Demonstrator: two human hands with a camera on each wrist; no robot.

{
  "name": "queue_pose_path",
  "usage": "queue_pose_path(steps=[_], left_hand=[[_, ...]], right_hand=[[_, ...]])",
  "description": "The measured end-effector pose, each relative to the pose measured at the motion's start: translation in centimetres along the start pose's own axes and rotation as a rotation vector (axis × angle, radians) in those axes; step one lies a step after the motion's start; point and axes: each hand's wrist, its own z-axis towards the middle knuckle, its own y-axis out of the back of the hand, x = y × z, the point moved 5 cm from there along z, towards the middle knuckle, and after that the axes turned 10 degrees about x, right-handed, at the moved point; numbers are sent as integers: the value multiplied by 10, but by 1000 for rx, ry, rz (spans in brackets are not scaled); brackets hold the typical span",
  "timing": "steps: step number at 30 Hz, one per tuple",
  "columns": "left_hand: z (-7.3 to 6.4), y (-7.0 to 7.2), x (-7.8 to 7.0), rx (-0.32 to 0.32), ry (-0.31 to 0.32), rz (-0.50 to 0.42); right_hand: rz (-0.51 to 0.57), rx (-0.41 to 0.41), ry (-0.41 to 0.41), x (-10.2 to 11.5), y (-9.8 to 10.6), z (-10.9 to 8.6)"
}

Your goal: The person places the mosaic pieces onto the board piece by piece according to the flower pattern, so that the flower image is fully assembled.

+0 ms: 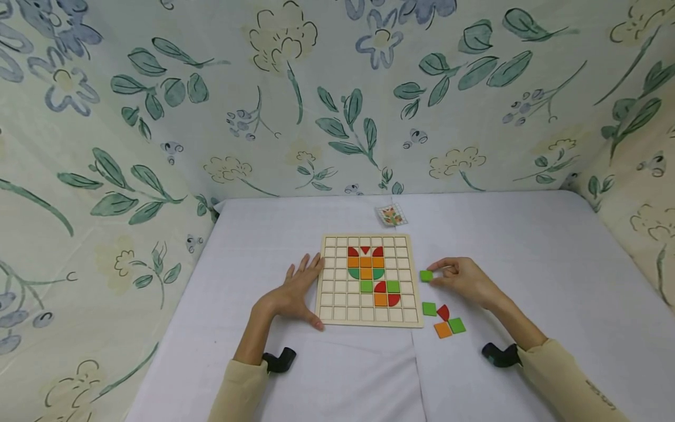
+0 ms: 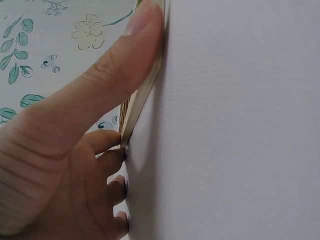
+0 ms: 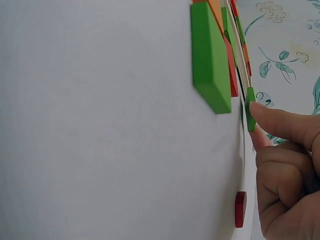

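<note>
Board (image 1: 339, 300): left hand (image 1: 293, 294), spread wide, touches its left edge, likely for stability; right hand (image 1: 465, 281) pinches green tile (image 1: 425, 276) beside right edge.

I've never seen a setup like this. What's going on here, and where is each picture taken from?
There is no robot here, just a person's two bare hands. The wide picture comes from a camera worn on the head; the two sideways-looking ones come from the wrists, apparently from those black devices.

On the white cloth lies a grid board with red, orange and green pieces in it. To its right are two loose green squares, an orange square and a red piece; beyond it lies a patterned card.

The left hand touches the board's left side. The right hand pinches another green square.
</note>
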Motion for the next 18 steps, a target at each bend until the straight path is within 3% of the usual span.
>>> queue_pose_path(steps=[9,18], left_hand=[[0,0,0,0,-1,0],[1,-1,1,-1,-3,-3]], right_hand=[[33,14,25,11,-9,2],[75,98,72,41,-48,5]])
